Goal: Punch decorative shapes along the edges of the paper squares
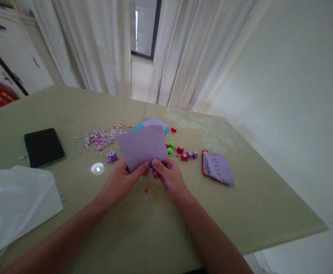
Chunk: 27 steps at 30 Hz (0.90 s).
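Observation:
A plain purple sheet of paper (143,146) stands tilted up in front of me. My left hand (123,177) is closed on its lower left part, thumb on the near side. My right hand (169,177) is closed at the lower edge, its thumb close to the left thumb. Between the fingertips shows a bit of darker purple, which looks like a small paper punch mostly hidden by the fingers. Behind the sheet lies a stack of blue and purple paper (156,121), partly covered. A purple eye-topped punch (113,156) rests left of the sheet.
Confetti (105,137) lies heaped beyond my left hand. Several red, purple and green punches, including a red one (180,149), sit to the right. Farther right is a pile of punched cards (219,167). A black tablet (44,147) and white cloth-like sheet (21,205) lie left.

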### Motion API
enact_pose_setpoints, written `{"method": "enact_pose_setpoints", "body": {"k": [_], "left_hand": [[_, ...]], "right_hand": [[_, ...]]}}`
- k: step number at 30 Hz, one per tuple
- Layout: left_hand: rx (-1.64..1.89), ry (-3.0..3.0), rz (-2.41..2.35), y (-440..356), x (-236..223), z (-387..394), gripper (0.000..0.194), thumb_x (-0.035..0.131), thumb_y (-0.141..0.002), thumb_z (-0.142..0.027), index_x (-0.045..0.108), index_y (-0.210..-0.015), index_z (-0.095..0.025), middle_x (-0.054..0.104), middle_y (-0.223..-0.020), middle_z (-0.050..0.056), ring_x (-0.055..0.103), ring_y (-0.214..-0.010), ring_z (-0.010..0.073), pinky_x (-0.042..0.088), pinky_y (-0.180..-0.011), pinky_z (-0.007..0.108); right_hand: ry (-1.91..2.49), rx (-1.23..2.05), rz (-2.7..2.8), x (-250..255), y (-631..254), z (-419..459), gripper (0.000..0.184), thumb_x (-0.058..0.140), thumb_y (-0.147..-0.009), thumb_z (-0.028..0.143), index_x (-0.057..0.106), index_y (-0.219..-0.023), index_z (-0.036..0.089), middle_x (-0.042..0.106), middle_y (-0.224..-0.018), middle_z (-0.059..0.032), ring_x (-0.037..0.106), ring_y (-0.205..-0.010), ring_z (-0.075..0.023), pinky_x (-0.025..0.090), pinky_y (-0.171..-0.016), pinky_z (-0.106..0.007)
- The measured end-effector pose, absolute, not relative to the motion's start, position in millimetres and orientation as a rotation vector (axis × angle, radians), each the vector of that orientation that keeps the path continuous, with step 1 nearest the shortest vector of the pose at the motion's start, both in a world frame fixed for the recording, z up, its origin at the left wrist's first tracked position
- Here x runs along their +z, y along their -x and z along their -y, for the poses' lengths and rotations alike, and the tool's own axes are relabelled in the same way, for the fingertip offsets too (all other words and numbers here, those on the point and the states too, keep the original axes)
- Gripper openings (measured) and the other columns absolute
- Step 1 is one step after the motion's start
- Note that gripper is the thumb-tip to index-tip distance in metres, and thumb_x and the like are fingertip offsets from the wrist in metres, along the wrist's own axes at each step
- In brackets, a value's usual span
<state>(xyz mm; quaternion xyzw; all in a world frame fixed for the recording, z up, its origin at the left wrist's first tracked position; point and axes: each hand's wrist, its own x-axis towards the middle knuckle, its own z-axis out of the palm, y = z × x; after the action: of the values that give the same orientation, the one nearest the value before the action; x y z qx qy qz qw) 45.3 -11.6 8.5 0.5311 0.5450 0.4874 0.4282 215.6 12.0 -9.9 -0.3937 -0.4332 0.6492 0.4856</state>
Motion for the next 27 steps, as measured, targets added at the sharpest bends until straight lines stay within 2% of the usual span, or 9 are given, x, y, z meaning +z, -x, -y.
{"method": "enact_pose_setpoints", "body": {"k": [11,18,27], "left_hand": [[1.231,-1.326,-1.344,-46,6,11,0.034,0.078,-0.082,-0.054,0.081,-0.076,-0.020,0.081,-0.073,0.006,0.074,-0.068,0.0251,0.056,-0.060,0.031],[1.251,-1.292,-1.323,-49,6,11,0.033,0.080,-0.080,-0.053,0.081,-0.075,-0.020,0.082,-0.073,0.007,0.074,-0.066,0.0254,0.056,-0.059,0.032],[1.286,-1.182,-1.358,-43,13,12,0.033,0.084,-0.077,-0.053,0.083,-0.074,-0.020,0.084,-0.076,0.008,0.076,-0.069,0.0267,0.058,-0.064,0.033]], "right_hand": [[0.957,1.567,1.068,-12,-215,-12,0.048,0.097,-0.071,0.063,0.080,-0.076,0.019,0.071,-0.068,-0.0011,0.051,-0.056,-0.0109,0.037,-0.055,-0.026],[0.991,1.526,1.027,-10,-212,-11,0.046,0.098,-0.069,0.060,0.076,-0.069,0.019,0.065,-0.060,0.0010,0.045,-0.052,-0.0102,0.031,-0.052,-0.027],[0.885,1.587,1.001,0,-220,-12,0.053,0.098,-0.069,0.066,0.073,-0.078,0.019,0.067,-0.070,0.0017,0.051,-0.058,-0.0096,0.040,-0.055,-0.023]]}}
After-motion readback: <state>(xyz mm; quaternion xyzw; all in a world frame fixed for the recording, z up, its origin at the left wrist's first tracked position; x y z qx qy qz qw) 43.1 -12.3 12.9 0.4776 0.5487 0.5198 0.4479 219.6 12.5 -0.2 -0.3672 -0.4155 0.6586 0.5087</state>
